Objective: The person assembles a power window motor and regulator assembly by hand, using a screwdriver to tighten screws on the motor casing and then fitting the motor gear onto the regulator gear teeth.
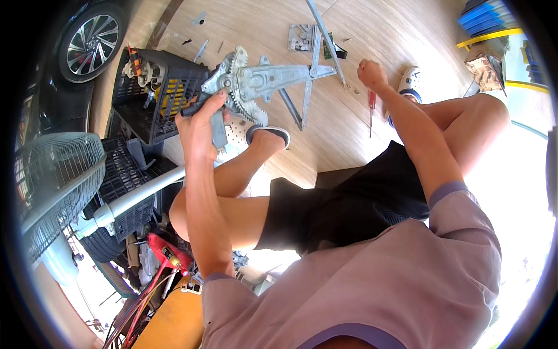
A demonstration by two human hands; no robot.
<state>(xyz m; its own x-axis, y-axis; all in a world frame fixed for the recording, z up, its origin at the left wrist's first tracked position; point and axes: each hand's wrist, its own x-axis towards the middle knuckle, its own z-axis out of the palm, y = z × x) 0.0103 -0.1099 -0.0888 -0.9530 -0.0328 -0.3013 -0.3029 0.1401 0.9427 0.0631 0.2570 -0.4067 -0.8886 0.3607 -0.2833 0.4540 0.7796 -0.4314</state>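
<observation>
My left hand [200, 119] is closed around the near end of a car window regulator [270, 78], thumb on its plate. The regulator is grey metal, with a toothed gear sector and long crossed arms reaching right over the floor. A dark cylindrical part and a grey block sit by my fingers. My right hand [372, 75] is a fist to the right of the arms. From its lower side comes a red-handled screwdriver [371, 104], its thin shaft pointing back toward me. The fist hides the handle's upper end.
Black plastic crates [157, 119] stand at the left, beside a fan [58, 186] with a pale pole. A car wheel [93, 43] is at the far left. On the tiled floor lie a metal plate [301, 38] and a green circuit board [332, 47]. Blue stacked items [488, 20] sit far right.
</observation>
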